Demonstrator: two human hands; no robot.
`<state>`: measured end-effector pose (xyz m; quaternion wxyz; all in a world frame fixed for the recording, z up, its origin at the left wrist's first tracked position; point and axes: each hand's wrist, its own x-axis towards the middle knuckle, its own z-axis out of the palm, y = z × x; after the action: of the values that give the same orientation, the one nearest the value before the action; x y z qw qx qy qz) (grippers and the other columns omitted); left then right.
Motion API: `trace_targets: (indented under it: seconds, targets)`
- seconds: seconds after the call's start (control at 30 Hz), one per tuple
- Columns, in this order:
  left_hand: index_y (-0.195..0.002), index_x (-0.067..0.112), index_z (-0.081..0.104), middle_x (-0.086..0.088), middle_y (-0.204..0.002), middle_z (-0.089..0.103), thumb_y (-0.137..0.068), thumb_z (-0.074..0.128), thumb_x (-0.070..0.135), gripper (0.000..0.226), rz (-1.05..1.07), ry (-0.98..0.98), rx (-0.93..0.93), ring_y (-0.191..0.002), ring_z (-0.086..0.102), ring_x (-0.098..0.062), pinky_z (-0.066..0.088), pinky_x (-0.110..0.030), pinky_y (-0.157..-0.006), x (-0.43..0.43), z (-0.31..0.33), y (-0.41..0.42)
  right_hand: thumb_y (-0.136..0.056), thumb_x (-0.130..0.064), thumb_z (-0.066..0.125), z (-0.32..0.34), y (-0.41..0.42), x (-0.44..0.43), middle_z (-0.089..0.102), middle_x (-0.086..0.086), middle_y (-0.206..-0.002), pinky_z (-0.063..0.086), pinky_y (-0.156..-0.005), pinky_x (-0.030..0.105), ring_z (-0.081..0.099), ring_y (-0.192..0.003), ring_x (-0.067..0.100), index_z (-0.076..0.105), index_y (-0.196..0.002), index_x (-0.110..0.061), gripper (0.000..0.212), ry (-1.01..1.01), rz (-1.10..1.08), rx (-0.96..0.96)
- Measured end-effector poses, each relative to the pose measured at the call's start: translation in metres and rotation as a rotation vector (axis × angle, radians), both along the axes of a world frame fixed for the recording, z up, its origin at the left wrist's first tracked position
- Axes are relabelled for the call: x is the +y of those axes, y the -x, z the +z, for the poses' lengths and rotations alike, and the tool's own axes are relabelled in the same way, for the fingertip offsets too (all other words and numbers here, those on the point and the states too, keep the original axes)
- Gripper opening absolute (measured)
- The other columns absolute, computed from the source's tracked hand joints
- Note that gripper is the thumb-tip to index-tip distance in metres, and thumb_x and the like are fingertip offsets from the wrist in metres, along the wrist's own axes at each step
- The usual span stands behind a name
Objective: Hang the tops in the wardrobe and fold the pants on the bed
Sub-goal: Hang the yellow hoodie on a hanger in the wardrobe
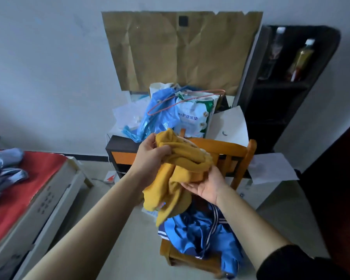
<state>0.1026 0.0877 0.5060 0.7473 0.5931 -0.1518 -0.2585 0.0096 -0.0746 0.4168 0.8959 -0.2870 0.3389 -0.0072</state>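
The bed (28, 178) runs off the left edge; the yellow garment (178, 158) hides part of the right hand's (207, 186) fingers

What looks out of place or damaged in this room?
The brown paper on the wall has a torn, jagged top edge. A pink wire hanger lies on the heap of bags on the cabinet, not on a rail. A blue garment slumps over the front edge of the wooden chair.
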Motion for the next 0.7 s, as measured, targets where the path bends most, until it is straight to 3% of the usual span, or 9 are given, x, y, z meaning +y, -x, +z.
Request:
trace_targets:
  seconds: [0.07, 0.2, 0.3, 0.4, 0.47, 0.53, 0.57, 0.63, 0.7]
  targets:
    - [-0.104, -0.007, 0.053, -0.015, -0.086, 0.056, -0.065, 0.060, 0.001, 0.040, -0.002, -0.108, -0.008, -0.077, 0.055, -0.026, 0.047, -0.040, -0.071, 0.018, 0.000, -0.001, -0.098, -0.034, 0.056, 0.021, -0.017, 0.000, 0.072, 0.013, -0.115, 0.052, -0.097, 0.052, 0.066, -0.111, 0.032, 0.065, -0.124, -0.015, 0.034, 0.244, -0.047, -0.025]
    - [-0.094, 0.013, 0.062, -0.003, -0.086, 0.063, -0.080, 0.073, 0.024, 0.021, -0.092, -0.558, -0.055, -0.076, 0.060, -0.014, 0.048, -0.028, -0.067, 0.070, -0.009, -0.005, -0.092, -0.017, 0.051, 0.055, -0.045, 0.001, 0.071, 0.019, -0.111, 0.059, -0.082, 0.043, 0.070, -0.100, 0.032, 0.068, -0.117, -0.007, 0.032, 0.546, -0.033, 0.022]
    - [-0.104, 0.012, 0.065, 0.001, -0.096, 0.063, -0.089, 0.055, 0.058, 0.050, -0.057, -0.771, -0.129, -0.079, 0.056, -0.011, 0.043, -0.023, -0.065, 0.099, -0.016, 0.001, -0.088, -0.011, 0.049, 0.072, -0.065, 0.017, 0.064, 0.015, -0.089, 0.054, -0.068, 0.031, 0.062, -0.082, 0.025, 0.063, -0.101, 0.006, 0.026, 0.649, 0.071, -0.062]
    - [-0.099, 0.022, 0.059, 0.008, -0.096, 0.057, -0.091, 0.048, 0.061, 0.041, 0.022, -0.607, -0.022, -0.082, 0.052, -0.005, 0.043, -0.023, -0.068, 0.117, -0.015, 0.014, -0.072, -0.012, 0.056, 0.097, -0.076, 0.050, 0.049, 0.008, -0.070, 0.045, -0.054, 0.021, 0.051, -0.062, 0.015, 0.051, -0.071, -0.010, 0.006, 0.694, 0.232, -0.181]
    - [-0.101, 0.020, 0.060, 0.004, -0.108, 0.062, -0.089, 0.054, 0.050, 0.032, 0.091, -0.376, 0.193, -0.100, 0.057, -0.011, 0.044, -0.031, -0.076, 0.129, -0.020, 0.019, -0.082, 0.002, 0.044, 0.110, -0.081, 0.070, 0.040, -0.004, -0.049, 0.034, -0.041, 0.017, 0.038, -0.045, 0.006, 0.039, -0.059, -0.016, 0.030, 0.683, 0.347, -0.281]
    - [-0.107, 0.009, 0.057, -0.010, -0.117, 0.062, -0.087, 0.049, 0.036, 0.035, 0.295, -0.232, 0.322, -0.109, 0.057, -0.022, 0.046, -0.039, -0.081, 0.142, -0.027, 0.027, -0.079, 0.005, 0.038, 0.122, -0.082, 0.088, 0.034, -0.003, -0.049, 0.032, -0.040, 0.019, 0.035, -0.048, 0.010, 0.037, -0.059, -0.017, 0.030, 0.589, 0.452, -0.344]
    - [-0.117, 0.009, 0.052, -0.012, -0.125, 0.057, -0.087, 0.049, 0.035, 0.040, 0.411, -0.260, 0.310, -0.112, 0.055, -0.024, 0.047, -0.041, -0.084, 0.149, -0.026, 0.032, -0.075, 0.003, 0.039, 0.128, -0.082, 0.095, 0.033, 0.000, -0.052, 0.033, -0.042, 0.021, 0.034, -0.051, 0.013, 0.038, -0.061, -0.016, 0.024, 0.517, 0.522, -0.366]
    - [-0.139, 0.021, 0.031, -0.005, -0.140, 0.043, -0.076, 0.066, 0.047, 0.077, 0.534, -0.375, 0.241, -0.120, 0.050, -0.023, 0.049, -0.041, -0.090, 0.164, -0.022, 0.049, -0.063, -0.003, 0.043, 0.141, -0.082, 0.112, 0.031, 0.000, -0.055, 0.032, -0.043, 0.022, 0.031, -0.053, 0.016, 0.039, -0.060, -0.016, 0.015, 0.442, 0.648, -0.394]
    - [-0.137, 0.037, 0.023, 0.000, -0.138, 0.045, -0.059, 0.084, 0.050, 0.101, 0.495, -0.397, 0.228, -0.121, 0.053, -0.022, 0.052, -0.042, -0.096, 0.177, -0.016, 0.070, -0.057, -0.008, 0.048, 0.156, -0.070, 0.130, 0.031, 0.000, -0.053, 0.031, -0.045, 0.024, 0.032, -0.053, 0.016, 0.040, -0.054, -0.017, 0.012, 0.433, 0.727, -0.425]
